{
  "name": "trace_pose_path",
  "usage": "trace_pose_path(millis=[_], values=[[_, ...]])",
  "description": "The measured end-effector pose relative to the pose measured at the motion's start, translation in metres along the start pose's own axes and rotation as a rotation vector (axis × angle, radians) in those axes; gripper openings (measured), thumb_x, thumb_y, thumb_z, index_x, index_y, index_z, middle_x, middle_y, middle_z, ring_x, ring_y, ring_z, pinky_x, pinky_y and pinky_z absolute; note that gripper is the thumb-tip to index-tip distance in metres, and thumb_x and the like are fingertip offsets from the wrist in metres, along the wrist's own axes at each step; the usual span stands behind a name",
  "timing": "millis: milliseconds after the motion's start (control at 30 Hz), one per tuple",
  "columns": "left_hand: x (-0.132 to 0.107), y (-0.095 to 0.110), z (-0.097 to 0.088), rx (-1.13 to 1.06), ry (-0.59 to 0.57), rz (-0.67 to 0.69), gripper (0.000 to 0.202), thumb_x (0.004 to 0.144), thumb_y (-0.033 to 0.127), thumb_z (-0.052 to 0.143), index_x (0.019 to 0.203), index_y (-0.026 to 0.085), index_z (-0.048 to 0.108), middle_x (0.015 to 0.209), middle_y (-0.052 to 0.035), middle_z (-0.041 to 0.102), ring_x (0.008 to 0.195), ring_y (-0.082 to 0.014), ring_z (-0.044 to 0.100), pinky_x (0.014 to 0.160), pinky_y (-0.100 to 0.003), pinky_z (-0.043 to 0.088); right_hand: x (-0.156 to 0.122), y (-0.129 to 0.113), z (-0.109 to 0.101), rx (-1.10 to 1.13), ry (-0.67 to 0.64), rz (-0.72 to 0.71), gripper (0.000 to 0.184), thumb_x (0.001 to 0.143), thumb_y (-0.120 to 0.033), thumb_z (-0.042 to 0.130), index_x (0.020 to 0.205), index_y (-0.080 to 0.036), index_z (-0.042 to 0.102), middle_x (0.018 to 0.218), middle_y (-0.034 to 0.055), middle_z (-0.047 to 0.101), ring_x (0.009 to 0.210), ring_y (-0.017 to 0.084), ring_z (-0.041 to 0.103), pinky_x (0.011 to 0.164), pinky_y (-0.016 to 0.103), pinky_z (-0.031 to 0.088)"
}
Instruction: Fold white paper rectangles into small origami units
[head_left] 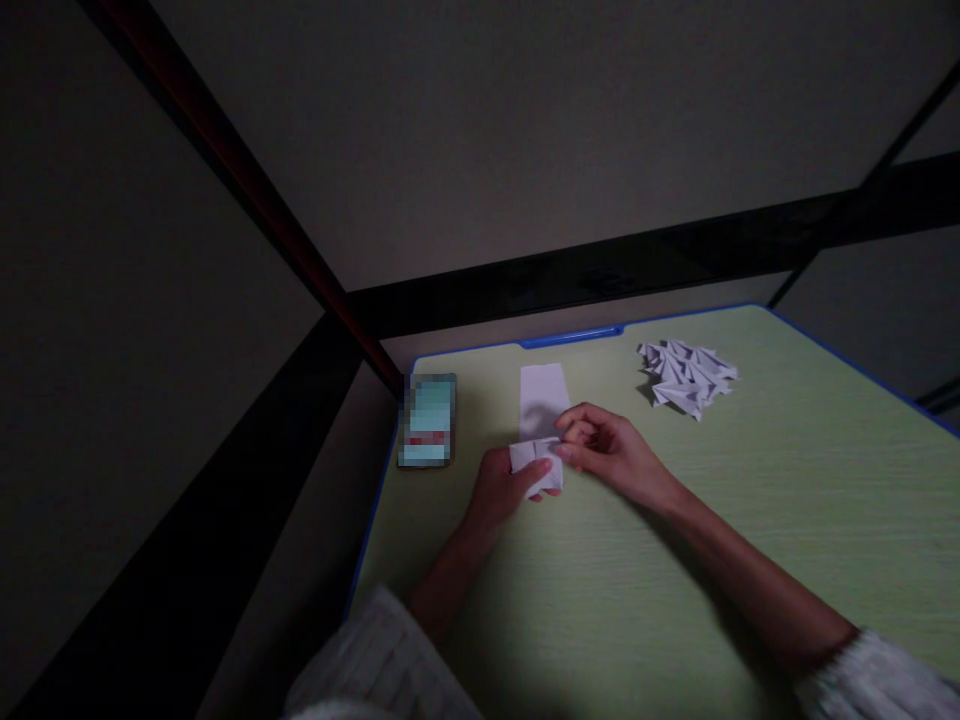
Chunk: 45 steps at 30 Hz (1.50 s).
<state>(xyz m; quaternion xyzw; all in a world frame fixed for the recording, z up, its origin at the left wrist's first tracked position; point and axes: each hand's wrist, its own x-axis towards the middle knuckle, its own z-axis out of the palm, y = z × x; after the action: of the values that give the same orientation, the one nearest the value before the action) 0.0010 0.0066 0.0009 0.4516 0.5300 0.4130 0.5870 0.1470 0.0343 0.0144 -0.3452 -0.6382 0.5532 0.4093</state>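
From here, the pale green bench (675,560) with its blue rim carries a blurred rectangular card (427,420) at the left edge. A white paper sheet (543,398) lies near the far middle, and a heap of folded paper pieces (688,376) sits far right.

Both forearms are bare, with pale ribbed knit sleeves pushed up.

Dim room, green blue-edged table (675,600)

White matt paper sheet (541,400) on a smooth matt green table (675,560) with glossy blue plastic edging (571,337).
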Motion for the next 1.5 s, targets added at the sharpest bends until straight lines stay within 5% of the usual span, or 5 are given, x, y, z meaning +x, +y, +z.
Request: trace_pose_path(millis=[333,633,1033,1167,1500], values=[[0.000,0.005,0.002,-0.393,0.127,-0.146,0.029,0.043,0.028,0.072,0.062,0.010,0.062,0.050,-0.0003,0.057,0.042,-0.0081,0.048,0.039,-0.019,0.035,-0.005,0.001,0.006,-0.021,-0.114,-0.109,0.031,0.064,-0.018,0.064,0.089,-0.019,0.046,0.071,-0.0017,0.048,0.062,0.009,0.047,0.058,0.023,0.042],[-0.002,0.006,0.005,-0.372,0.055,-0.169,0.025,0.041,0.024,0.070,0.060,0.010,0.063,0.050,0.0005,0.057,0.041,-0.0075,0.046,0.040,-0.019,0.032,-0.005,0.000,0.001,0.046,-0.201,0.018,0.017,0.066,-0.025,0.062,0.077,-0.014,0.055,0.064,-0.0003,0.054,0.060,0.011,0.052,0.057,0.024,0.042],[-0.001,0.004,0.006,-0.224,0.107,-0.041,0.016,0.053,0.023,0.061,0.064,0.012,0.062,0.056,0.0005,0.059,0.047,-0.0092,0.049,0.037,-0.018,0.036,-0.006,-0.001,0.005,-0.162,-0.026,-0.230,0.010,0.072,-0.025,0.057,0.073,-0.017,0.063,0.100,0.0086,0.051,0.078,0.015,0.053,0.065,0.028,0.045],[-0.001,0.004,0.008,-0.271,0.109,-0.013,0.020,0.054,0.027,0.063,0.065,0.010,0.061,0.054,-0.0001,0.058,0.045,-0.0083,0.048,0.036,-0.017,0.036,-0.006,0.000,0.010,-0.209,0.079,-0.298,0.009,0.070,-0.023,0.059,0.064,-0.018,0.062,0.089,0.0067,0.049,0.079,0.016,0.051,0.068,0.029,0.044],[0.001,-0.003,0.010,-0.082,0.208,0.099,0.032,0.059,0.042,0.059,0.059,0.010,0.058,0.047,0.0005,0.052,0.042,-0.0077,0.045,0.038,-0.018,0.037,-0.002,0.014,0.020,0.091,0.291,0.026,0.019,0.061,-0.033,0.064,0.058,-0.015,0.061,0.062,0.0024,0.057,0.054,0.012,0.051,0.051,0.025,0.042]])
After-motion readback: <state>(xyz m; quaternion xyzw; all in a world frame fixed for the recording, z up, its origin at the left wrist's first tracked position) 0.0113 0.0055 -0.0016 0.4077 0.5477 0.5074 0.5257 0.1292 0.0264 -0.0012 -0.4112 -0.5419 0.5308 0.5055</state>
